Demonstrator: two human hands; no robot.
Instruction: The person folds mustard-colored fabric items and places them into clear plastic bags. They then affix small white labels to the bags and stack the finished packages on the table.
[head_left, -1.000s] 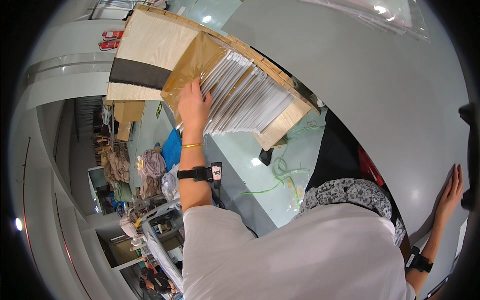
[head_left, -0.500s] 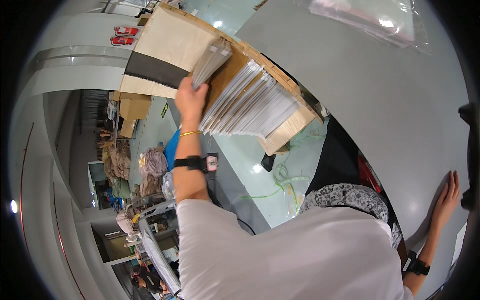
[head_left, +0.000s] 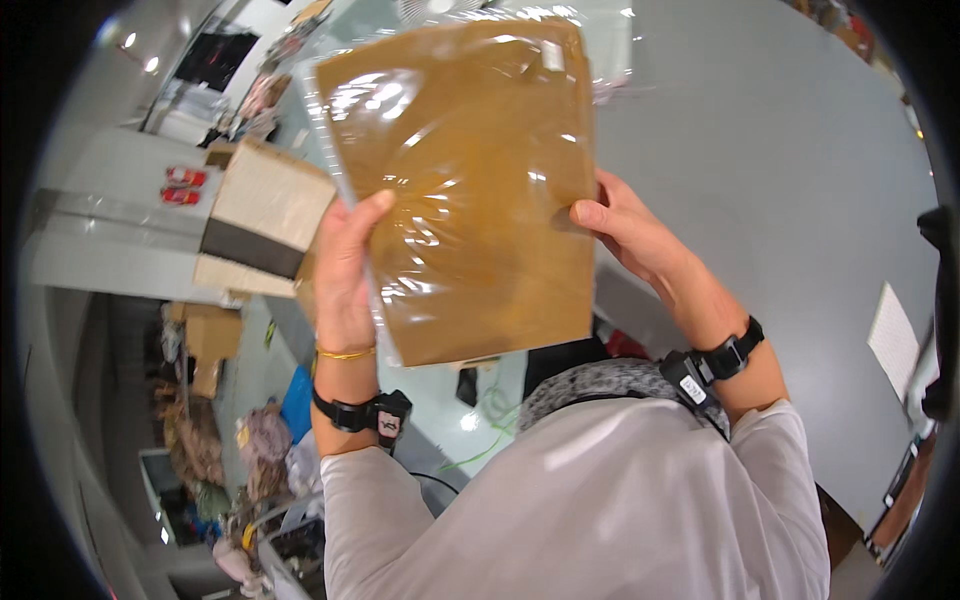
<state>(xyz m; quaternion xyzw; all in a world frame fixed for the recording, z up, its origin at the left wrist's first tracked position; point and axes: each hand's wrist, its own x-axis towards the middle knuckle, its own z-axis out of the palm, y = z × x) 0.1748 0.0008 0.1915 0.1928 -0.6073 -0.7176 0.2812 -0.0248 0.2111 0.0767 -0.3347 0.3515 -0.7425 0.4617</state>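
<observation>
A flat brown pack in clear, shiny plastic (head_left: 480,220) is held up in front of me, with a small white label near its top right corner. Its left edge sits in my left hand (head_left: 347,255), thumb across the front face. On the opposite edge my right hand (head_left: 632,225) grips it the same way, fingers hidden behind. Layered plastic along the left side suggests more than one sleeve, but I cannot tell how many. The pack covers most of the box behind it.
To the left shows part of a light wooden box (head_left: 275,190) with a dark band. A grey table (head_left: 770,200) spreads out on the right. Clear plastic bags (head_left: 613,60) lie on it beyond the pack, and a white sheet (head_left: 893,340) lies near its right side.
My left hand has brought the pack from the box to in front of me. My right hand has left the tabletop and taken hold of the pack's right edge.
</observation>
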